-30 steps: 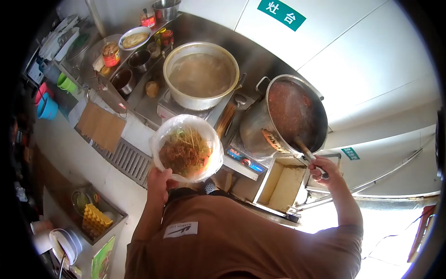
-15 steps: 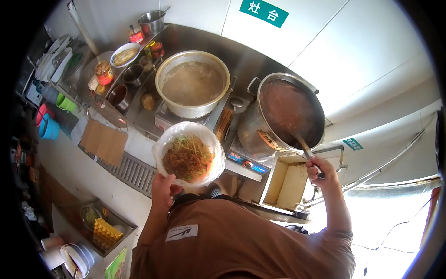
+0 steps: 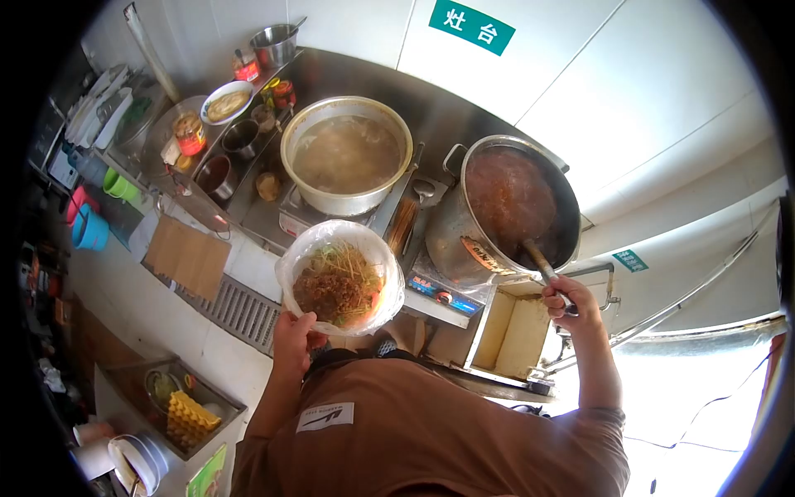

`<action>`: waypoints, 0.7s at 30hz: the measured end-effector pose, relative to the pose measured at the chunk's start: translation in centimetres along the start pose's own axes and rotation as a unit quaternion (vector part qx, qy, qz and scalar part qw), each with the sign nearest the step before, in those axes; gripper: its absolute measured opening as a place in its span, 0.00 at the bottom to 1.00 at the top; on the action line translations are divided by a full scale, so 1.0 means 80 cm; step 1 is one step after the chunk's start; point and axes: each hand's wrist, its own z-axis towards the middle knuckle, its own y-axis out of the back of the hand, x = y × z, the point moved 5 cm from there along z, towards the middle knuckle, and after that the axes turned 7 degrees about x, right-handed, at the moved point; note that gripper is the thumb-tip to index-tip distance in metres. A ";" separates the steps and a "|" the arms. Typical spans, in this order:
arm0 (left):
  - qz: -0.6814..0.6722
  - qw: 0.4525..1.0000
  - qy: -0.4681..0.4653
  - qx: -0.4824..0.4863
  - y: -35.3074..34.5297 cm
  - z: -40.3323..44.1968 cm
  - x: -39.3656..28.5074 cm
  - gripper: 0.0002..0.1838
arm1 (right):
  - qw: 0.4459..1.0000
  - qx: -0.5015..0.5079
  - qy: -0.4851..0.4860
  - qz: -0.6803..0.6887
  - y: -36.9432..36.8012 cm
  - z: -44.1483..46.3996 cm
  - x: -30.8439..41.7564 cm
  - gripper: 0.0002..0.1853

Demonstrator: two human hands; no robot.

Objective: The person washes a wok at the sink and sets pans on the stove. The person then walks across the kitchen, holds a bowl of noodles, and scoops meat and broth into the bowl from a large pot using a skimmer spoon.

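Observation:
My left hand (image 3: 293, 341) is closed on the near rim of a bowl (image 3: 391, 291) lined with a clear plastic bag. Inside lie brown minced topping (image 3: 335, 291) and pale green shreds. My right hand (image 3: 575, 302) grips the handle of a ladle (image 3: 540, 262), whose lower end is hidden in the reddish-brown broth of a tall steel pot (image 3: 450, 222). Left of that pot, a wide pot (image 3: 406, 157) of cloudy, pale liquid sits on a burner, just beyond the bowl.
An induction cooker (image 3: 443, 296) stands under the tall pot. Bundled chopsticks (image 3: 403, 222) and a spoon (image 3: 423, 190) lie between the pots. Jars, steel containers (image 3: 217, 176) and a white dish (image 3: 225, 103) line the left counter. A cardboard sheet (image 3: 186, 256) rests near a floor grate (image 3: 240, 315).
The view has shifted slightly. The broth in the tall pot shows a different ripple, while both hands keep their grips almost in place.

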 end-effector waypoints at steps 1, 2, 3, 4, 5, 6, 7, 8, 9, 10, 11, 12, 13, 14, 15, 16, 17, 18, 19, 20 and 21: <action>0.002 1.000 -0.001 0.001 0.000 0.001 0.000 0.12 | 1.000 0.026 -0.006 0.011 0.006 0.002 -0.001 0.03; 0.009 1.000 0.001 -0.003 0.002 0.003 0.001 0.12 | 0.998 0.053 -0.012 0.022 0.007 0.003 -0.002 0.03; 0.015 1.000 0.003 -0.007 0.002 0.003 0.002 0.12 | 0.998 0.053 -0.012 0.023 0.000 0.001 -0.005 0.03; 0.016 1.000 0.003 -0.006 0.001 0.002 0.002 0.12 | 1.000 0.023 0.010 -0.003 -0.010 -0.003 -0.008 0.03; 0.017 1.000 0.005 -0.006 -0.001 0.001 0.000 0.12 | 0.999 -0.008 0.032 -0.028 -0.016 -0.009 -0.008 0.03; 0.019 1.000 0.005 -0.006 -0.003 0.000 -0.002 0.12 | 0.998 -0.008 0.029 -0.047 -0.020 -0.012 -0.007 0.03; 0.020 1.000 0.004 -0.005 -0.006 0.001 -0.005 0.12 | 0.998 -0.008 0.030 -0.045 -0.008 -0.009 -0.003 0.03; 0.023 1.000 0.004 -0.008 -0.009 0.000 -0.007 0.12 | 1.000 0.016 -0.001 0.001 0.013 -0.005 0.000 0.03; 0.025 1.000 0.004 -0.011 -0.009 -0.001 -0.008 0.12 | 0.998 0.039 -0.034 0.047 0.011 -0.006 -0.001 0.04; 0.024 1.000 0.003 -0.010 -0.009 0.000 -0.008 0.12 | 0.999 0.029 -0.023 0.031 0.011 -0.006 -0.001 0.05; 0.024 1.000 0.004 -0.002 -0.008 0.001 -0.007 0.12 | 0.999 0.030 -0.022 0.029 0.006 -0.005 -0.005 0.05; 0.025 1.000 0.006 0.005 -0.008 0.001 -0.005 0.12 | 1.000 0.004 -0.003 -0.026 -0.009 -0.010 -0.008 0.06; 0.026 1.000 0.006 0.005 -0.006 0.001 -0.003 0.12 | 0.996 -0.022 0.016 -0.080 -0.016 -0.016 -0.009 0.06; 0.029 1.000 0.008 -0.004 -0.005 0.002 -0.001 0.12 | 0.997 -0.012 0.000 -0.075 -0.017 -0.017 -0.006 0.07; 0.031 0.999 0.009 -0.012 -0.003 0.003 0.000 0.12 | 0.997 -0.012 0.001 -0.075 -0.007 -0.016 -0.003 0.07; 0.031 0.999 0.009 -0.012 -0.003 0.002 -0.001 0.12 | 1.000 0.011 -0.008 -0.001 0.004 -0.014 -0.001 0.06; 0.034 0.999 0.005 -0.011 -0.005 0.000 -0.003 0.12 | 0.997 0.034 -0.017 0.070 0.009 -0.012 0.000 0.05; 0.035 0.999 0.001 -0.012 -0.006 -0.001 -0.002 0.12 | 1.000 0.005 0.008 0.001 0.004 -0.014 -0.003 0.06; 0.032 0.999 0.003 -0.014 -0.004 -0.002 0.002 0.12 | 0.999 -0.009 0.025 -0.043 -0.015 -0.018 -0.010 0.07; 0.030 0.999 0.006 -0.010 0.000 -0.002 0.005 0.12 | 0.998 -0.004 0.020 -0.059 -0.020 -0.021 -0.010 0.07; 0.028 1.000 0.007 -0.005 0.002 0.000 0.005 0.12 | 0.997 0.003 0.017 -0.074 -0.023 -0.021 -0.010 0.07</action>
